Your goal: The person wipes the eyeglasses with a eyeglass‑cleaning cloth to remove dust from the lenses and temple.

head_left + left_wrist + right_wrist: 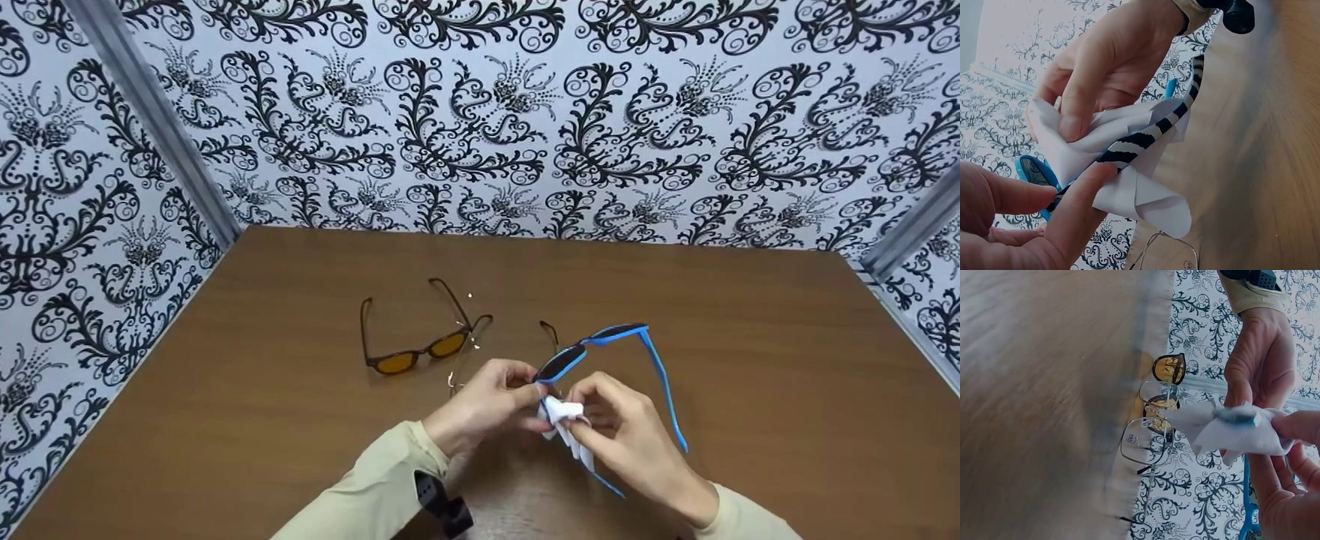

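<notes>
Blue-framed sunglasses point(616, 331) with dark lenses are held above the table, both temples unfolded. My left hand point(484, 405) pinches them near the hinge of one temple. My right hand point(637, 442) grips a white cloth point(564, 412), which is folded around that temple. In the left wrist view, the temple's inner side point(1143, 139) shows black and white stripes, with cloth point(1157, 197) on both sides of it. The right wrist view shows the bunched cloth point(1213, 430) between both hands, covering most of the temple.
Dark-framed glasses with orange lenses point(396, 364) lie on the brown table point(247, 420), left of the hands. Thin metal-framed clear glasses point(1123, 445) lie beside them, partly behind my left hand in the head view. Patterned walls point(480, 120) stand behind and at the sides.
</notes>
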A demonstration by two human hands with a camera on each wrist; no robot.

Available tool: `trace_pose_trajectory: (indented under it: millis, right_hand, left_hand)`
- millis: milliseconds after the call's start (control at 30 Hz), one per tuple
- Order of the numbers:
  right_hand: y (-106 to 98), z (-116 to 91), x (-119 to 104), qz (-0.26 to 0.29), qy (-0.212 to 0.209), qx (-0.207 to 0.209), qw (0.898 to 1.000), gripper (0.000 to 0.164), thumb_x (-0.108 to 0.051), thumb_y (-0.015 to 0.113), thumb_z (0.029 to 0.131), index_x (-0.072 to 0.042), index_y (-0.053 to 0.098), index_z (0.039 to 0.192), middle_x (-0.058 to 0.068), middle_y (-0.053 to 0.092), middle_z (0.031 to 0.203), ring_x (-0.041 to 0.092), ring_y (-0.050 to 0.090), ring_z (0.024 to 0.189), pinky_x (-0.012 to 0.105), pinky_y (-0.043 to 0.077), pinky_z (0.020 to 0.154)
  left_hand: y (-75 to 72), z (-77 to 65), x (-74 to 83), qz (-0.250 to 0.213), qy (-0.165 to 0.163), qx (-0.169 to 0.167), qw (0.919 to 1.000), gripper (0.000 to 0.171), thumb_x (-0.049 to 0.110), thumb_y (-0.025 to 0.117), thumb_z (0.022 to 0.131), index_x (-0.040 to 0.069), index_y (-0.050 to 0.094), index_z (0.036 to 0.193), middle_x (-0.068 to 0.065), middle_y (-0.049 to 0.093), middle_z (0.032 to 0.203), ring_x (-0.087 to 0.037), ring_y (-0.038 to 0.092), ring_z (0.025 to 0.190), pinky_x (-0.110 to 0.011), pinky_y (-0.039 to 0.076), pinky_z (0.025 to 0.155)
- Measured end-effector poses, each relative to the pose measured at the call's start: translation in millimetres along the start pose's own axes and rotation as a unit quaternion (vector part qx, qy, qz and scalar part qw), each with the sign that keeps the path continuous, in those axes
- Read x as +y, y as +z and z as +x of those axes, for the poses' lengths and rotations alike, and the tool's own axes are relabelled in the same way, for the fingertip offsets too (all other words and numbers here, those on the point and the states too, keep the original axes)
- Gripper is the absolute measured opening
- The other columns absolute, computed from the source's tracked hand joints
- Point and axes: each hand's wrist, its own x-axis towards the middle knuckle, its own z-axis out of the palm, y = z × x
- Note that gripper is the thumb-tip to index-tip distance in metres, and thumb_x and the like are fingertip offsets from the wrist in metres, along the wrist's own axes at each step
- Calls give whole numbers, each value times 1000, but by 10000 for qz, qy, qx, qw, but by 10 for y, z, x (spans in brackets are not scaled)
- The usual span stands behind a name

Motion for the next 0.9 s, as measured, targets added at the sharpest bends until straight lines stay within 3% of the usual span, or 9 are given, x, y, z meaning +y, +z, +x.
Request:
trace_pose_trajectory:
  millis: [300,533,733,900]
  right_hand:
    - [-75,-134,64,-21,-422,-238,9988,37,21,67,74,-8,57,94,3,59,91,14,63,81,32,57,64]
    - [-137,-217,130,58,-955,-308,9949,40,26,63,66,-3,57,93,8,58,89,21,59,76,26,55,64]
    - [-195,-284,110,100,-1062,-477,9931,42,28,64,63,-1,56,92,10,58,88,20,60,77,25,55,67]
    - [-263,-344,116,78,-1195,-529,9914,44,29,66,62,-1,56,93,9,58,87,16,61,77,22,54,68]
  left_hand:
    - [-31,0,3,-1,156,-16,9999,13,-7,51,93,-16,60,95,-23,67,99,-24,66,83,-32,57,72]
    - [-64,0,27,-96,171,-138,9997,13,-5,50,94,-15,60,94,-27,65,98,-26,67,86,-31,57,73]
    - [-103,-10,47,-22,221,-122,9997,13,-5,49,95,-13,59,96,-32,65,100,-36,67,93,-35,56,76]
    - [-120,-30,70,131,240,-14,9996,11,-5,49,94,-10,56,100,-29,67,97,-35,68,91,-41,56,77]
